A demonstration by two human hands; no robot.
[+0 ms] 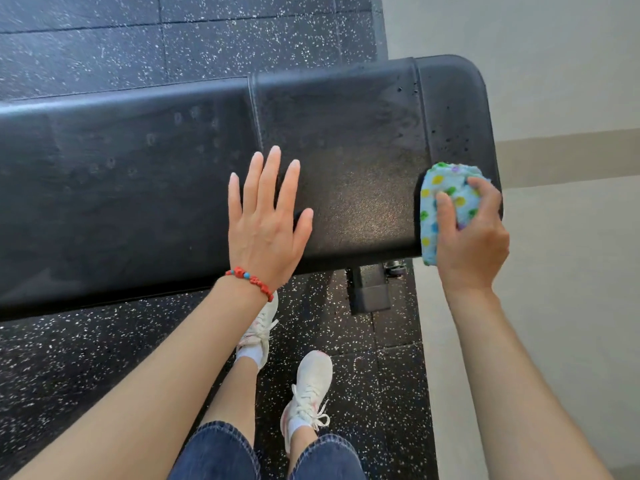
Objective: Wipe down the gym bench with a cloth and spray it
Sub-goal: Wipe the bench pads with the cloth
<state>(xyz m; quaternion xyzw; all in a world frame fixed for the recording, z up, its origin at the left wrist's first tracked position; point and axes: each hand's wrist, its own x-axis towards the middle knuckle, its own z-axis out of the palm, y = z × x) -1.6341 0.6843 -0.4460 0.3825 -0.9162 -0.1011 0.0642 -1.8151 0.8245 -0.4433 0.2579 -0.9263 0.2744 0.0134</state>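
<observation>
1. A black padded gym bench (pixel 173 174), the worktop here, ran across the view from the left edge to a rounded end at the right, seen from above.
2. Its left part looked dull and smeared, with faint round marks on the surface, and a stitched seam (pixel 256 112) crossed the pad near the middle.
3. The left hand (pixel 266 223) lay flat on the pad just right of that seam, fingers straight and slightly spread, holding nothing.
4. A red bead bracelet (pixel 251 280) with blue beads circled the left wrist.
5. Below the bench, two white lace-up shoes (pixel 308 389) stood on a black rubber floor (pixel 86 358) flecked with white, and the blue denim hems of the person's trousers showed at the bottom edge.
6. A dark metal bench leg (pixel 369 289) showed under the pad's near edge.
7. Small dark droplets (pixel 446 133) dotted the end section of the pad.
8. The cloth (pixel 446 202), pale blue with coloured dots, was bunched against the near corner of the bench's right end.
9. The right hand (pixel 474 237) gripped the cloth, thumb and fingers curled over it.
10. A pale wall (pixel 571 81) with a beige stripe filled the right side.
</observation>
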